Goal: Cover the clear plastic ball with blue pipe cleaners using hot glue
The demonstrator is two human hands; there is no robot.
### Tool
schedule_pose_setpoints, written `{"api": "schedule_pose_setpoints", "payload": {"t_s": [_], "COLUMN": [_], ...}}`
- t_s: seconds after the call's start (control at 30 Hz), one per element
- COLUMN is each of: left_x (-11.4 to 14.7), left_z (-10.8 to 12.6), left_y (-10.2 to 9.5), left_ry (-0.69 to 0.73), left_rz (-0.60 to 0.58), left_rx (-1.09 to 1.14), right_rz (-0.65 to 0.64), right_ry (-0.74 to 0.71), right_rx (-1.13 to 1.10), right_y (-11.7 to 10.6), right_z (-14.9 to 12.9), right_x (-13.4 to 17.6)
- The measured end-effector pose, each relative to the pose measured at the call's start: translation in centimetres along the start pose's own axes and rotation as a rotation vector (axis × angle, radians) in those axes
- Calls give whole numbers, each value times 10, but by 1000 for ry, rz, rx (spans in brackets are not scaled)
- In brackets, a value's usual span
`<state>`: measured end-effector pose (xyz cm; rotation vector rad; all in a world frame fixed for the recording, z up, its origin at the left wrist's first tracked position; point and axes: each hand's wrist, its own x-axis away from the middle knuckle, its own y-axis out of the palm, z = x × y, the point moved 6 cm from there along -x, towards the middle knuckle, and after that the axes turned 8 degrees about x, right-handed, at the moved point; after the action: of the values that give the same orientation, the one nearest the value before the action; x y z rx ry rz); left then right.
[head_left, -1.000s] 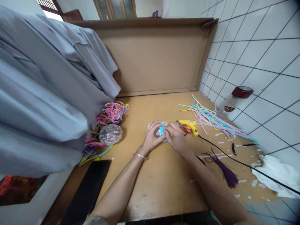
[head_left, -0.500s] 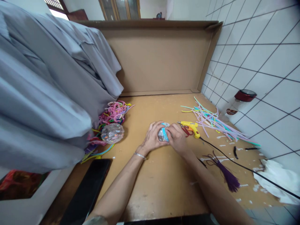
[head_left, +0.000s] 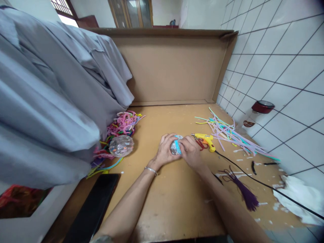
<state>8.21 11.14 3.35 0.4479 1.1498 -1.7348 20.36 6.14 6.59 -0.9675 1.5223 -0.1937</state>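
Note:
A clear, rounded ball rests in my left hand, whose fingers curl around its far and left sides. Across the ball runs a light blue strip, perhaps a pipe cleaner. My right hand is closed at the strip's right side, thumb and fingers pressed against it; the fingertips partly hide the contact. Just right of that hand lies a yellow glue gun with a black cord, on top of red-handled scissors.
Pastel pipe cleaners are spread beside a red-lidded jar. A purple tassel and white tissue lie right. At left are a second clear ball, tangled pipe cleaners and a black phone. Cardboard stands behind.
The view has shifted slightly, so everything sits a little lower. Both hands keep their hold on the ball and strip, with only a slight shift of the right fingers.

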Motion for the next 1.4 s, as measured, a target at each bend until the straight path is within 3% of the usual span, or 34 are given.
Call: {"api": "schedule_pose_setpoints", "payload": {"t_s": [0.33, 0.63, 0.93, 1.4], "left_x": [2, 0, 0, 0], "left_z": [-4, -5, -1, -3], "left_y": [2, 2, 2, 2], "left_ry": [-76, -70, -62, -44], "left_rz": [14, -74, -7, 6], "left_rx": [107, 81, 51, 83], "right_rz": [-13, -41, -12, -7], "right_ry": [60, 118, 134, 155], "right_rx": [-22, -70, -152, -177], "right_y": [-2, 0, 1, 2], "right_z": [0, 6, 7, 10], "right_x": [-2, -2, -1, 0]}}
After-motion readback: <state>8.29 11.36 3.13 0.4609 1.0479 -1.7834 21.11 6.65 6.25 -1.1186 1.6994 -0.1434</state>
